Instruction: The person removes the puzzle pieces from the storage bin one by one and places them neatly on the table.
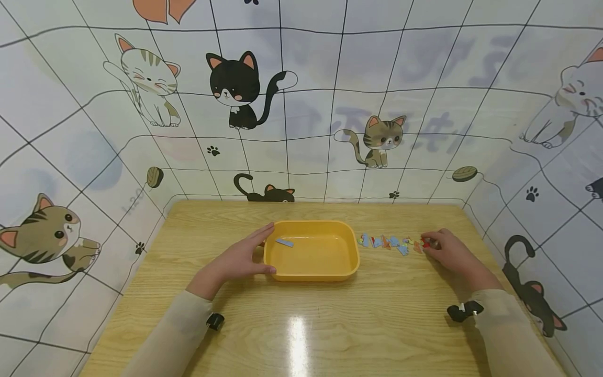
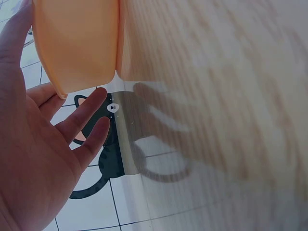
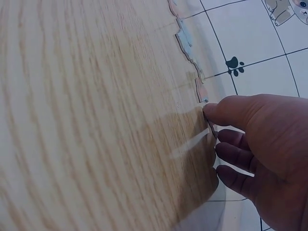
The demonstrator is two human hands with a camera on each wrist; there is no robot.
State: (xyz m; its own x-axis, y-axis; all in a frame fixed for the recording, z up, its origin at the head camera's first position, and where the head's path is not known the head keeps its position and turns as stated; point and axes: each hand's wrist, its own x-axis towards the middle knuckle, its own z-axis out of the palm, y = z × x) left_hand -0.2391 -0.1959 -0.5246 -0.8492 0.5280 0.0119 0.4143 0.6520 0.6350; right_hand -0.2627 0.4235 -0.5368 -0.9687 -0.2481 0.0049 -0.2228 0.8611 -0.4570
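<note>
A yellow tray (image 1: pixel 312 276) stands near the middle of the table, with a thin blue-grey piece (image 1: pixel 285 242) inside at its left end. My left hand (image 1: pixel 237 259) holds that end, thumb at the near rim and index finger at the far corner; its other fingers spread loosely beside the tray in the left wrist view. To the right of the tray lies an uneven row of small, flat jigsaw pieces (image 1: pixel 386 242). At the row's right end, my right hand (image 1: pixel 449 252) pinches a red jigsaw piece (image 1: pixel 425 244) low over the table, partly hidden by the fingers.
The wooden table (image 1: pixel 254 335) meets a cat-patterned wall covering (image 1: pixel 311 157) at the back and sides. In the right wrist view, other jigsaw pieces (image 3: pixel 184 41) lie along the table beyond the thumb. Dark wrist devices (image 1: pixel 464 311) sit at both sleeves.
</note>
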